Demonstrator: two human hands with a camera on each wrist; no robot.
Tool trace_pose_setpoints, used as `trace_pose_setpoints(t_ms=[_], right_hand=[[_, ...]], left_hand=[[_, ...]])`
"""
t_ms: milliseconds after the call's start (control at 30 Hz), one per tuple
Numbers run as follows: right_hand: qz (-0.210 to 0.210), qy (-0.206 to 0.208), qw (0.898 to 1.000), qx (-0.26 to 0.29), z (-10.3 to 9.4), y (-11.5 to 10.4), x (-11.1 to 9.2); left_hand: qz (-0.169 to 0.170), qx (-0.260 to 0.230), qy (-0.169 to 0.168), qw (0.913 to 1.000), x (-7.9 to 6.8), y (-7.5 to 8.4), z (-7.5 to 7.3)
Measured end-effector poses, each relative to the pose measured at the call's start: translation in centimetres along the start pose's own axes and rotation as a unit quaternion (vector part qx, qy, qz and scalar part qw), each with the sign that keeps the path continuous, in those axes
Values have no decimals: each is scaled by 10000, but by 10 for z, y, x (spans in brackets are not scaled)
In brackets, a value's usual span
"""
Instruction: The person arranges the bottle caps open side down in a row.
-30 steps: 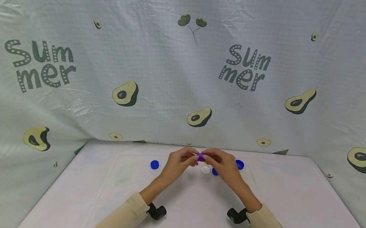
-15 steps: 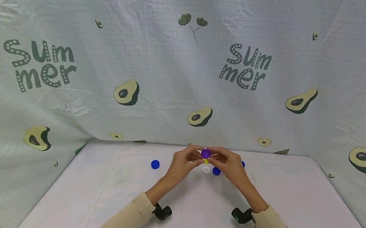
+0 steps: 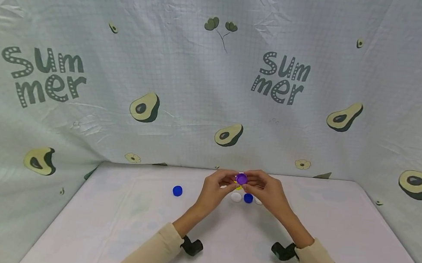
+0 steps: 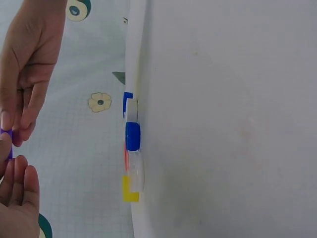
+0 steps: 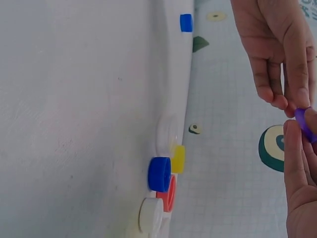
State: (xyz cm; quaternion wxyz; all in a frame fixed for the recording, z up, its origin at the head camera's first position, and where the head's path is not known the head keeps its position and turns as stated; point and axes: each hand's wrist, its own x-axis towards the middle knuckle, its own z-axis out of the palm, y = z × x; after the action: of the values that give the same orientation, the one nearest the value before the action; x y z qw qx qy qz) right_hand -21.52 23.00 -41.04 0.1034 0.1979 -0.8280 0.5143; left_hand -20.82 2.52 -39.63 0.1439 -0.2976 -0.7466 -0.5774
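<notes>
A small purple bottle cap [image 3: 242, 179] is held up between both hands, with its round hollow face turned toward the head camera. My left hand [image 3: 216, 187] pinches its left side with thumb and fingertips. On the opposite side, my right hand [image 3: 266, 191] pinches it the same way. Both wrist views show the purple cap raised off the table, partly covered by the fingers. Just below the hands lie a white cap [image 3: 236, 197] and a blue cap [image 3: 248, 198]. A yellow cap [image 3: 239, 187] shows partly between the hands.
A lone blue cap [image 3: 177, 191] lies left of the hands. The right wrist view shows a red cap [image 5: 171, 194] and another white cap [image 5: 150, 216] in the cluster. The white-covered table [image 3: 114, 224] ends at a printed curtain [image 3: 183, 102] behind.
The purple cap has tipped so its round face shows, and it has moved slightly right with both hands. The caps on the table have stayed in place.
</notes>
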Motion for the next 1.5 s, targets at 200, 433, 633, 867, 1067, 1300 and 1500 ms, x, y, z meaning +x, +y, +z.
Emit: trace_pose_setpoints(t_ms=[200, 433, 633, 867, 1067, 1300, 1500], right_hand=[[-4, 35, 9999, -144, -11, 3, -6], [-85, 18, 9973, -734, -23, 5, -12], [-171, 49, 9938, -1099, -31, 8, -15], [-236, 65, 9910, -1317, -42, 10, -21], [-176, -7, 9900, -1401, -50, 13, -25], [-179, 40, 9898, -1411, -58, 18, -32], [10, 23, 9893, -1456, -63, 22, -42]], left_hand=[[152, -163, -114, 9997, 3, 1, 9], [30, -232, -357, 9991, 4, 5, 17], [-93, -187, -497, 9985, 10, -10, 31], [-209, -142, -475, 9985, 13, -30, 49], [-298, -153, -553, 9979, 14, -31, 57], [-443, -150, -698, 9965, 17, -29, 66], [-602, -102, -856, 9945, 14, -29, 74]])
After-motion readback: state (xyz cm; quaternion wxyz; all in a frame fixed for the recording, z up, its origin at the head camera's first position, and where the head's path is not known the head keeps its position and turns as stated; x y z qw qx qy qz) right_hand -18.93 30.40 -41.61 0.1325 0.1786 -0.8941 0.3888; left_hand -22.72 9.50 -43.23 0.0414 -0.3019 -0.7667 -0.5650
